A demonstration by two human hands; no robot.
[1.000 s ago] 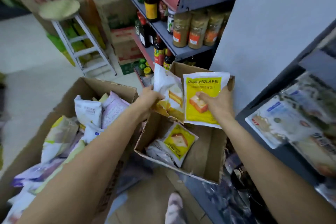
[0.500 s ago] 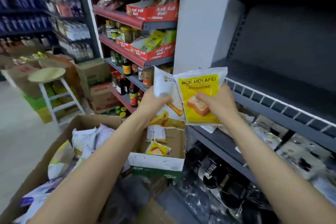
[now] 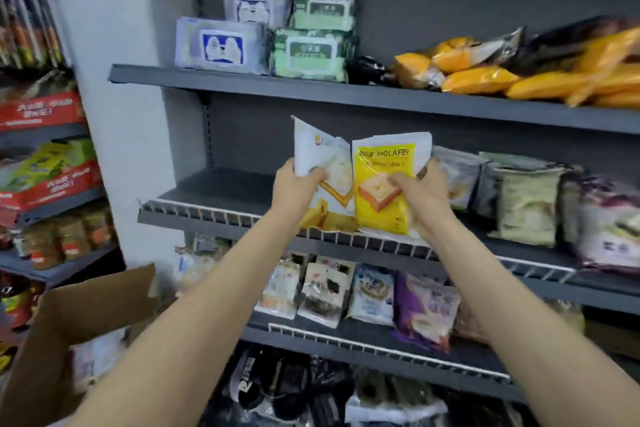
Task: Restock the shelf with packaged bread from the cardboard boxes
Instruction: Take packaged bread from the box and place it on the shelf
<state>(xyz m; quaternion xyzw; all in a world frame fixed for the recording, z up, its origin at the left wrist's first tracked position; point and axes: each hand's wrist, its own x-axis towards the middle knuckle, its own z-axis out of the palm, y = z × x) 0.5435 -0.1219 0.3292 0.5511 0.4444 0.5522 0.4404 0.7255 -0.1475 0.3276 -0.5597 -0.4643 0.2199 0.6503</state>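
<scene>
My left hand (image 3: 297,184) grips a white and yellow bread pack (image 3: 323,163), held upright. Beside it my right hand (image 3: 420,191) grips a yellow bread pack (image 3: 384,180) marked MOLAFEI with a toast picture. Both packs stand side by side, their bottoms at the white wire rail (image 3: 214,211) on the front of the dark middle shelf (image 3: 221,185), whose left part is bare. A flap of the cardboard box (image 3: 93,308) shows at the lower left; its contents are mostly out of view.
Other bread packs (image 3: 526,204) fill the same shelf to the right. Wet-wipe packs (image 3: 221,45) and orange bags (image 3: 481,80) sit on the shelf above. More bread packs (image 3: 322,291) line the shelf below. A white pillar (image 3: 114,114) and sauce-jar shelves (image 3: 59,239) stand left.
Both hands rose with the two packs from above the boxes to the middle shelf front. My view swung up and right, from the boxes to the shelves.
</scene>
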